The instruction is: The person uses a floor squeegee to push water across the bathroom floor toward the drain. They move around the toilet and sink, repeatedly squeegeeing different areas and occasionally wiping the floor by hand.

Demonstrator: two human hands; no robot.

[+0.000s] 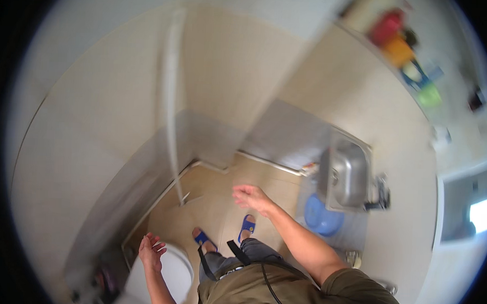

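Note:
My left hand [151, 250] hangs in the air with its fingers spread and slightly curled, over the edge of a white toilet [177, 270] with its lid down. Nothing is in it. Out in front of my body, my right hand [252, 197] is raised above the tiled floor [222, 191], its fingers bent and apart, with nothing held. To the right of it, a stainless steel sink [349, 171] with a faucet [380, 195] is mounted on the wall. Beneath the sink sits a blue plastic basin [323, 215].
A white vertical pipe [171, 89] runs down to the floor ahead. Blurred colourful items [396, 48] hang or stand along the upper right wall, above a framed mirror [462, 208]. Dark blurred objects [106, 282] lie left of the toilet. Blue slippers [247, 226] are on my feet.

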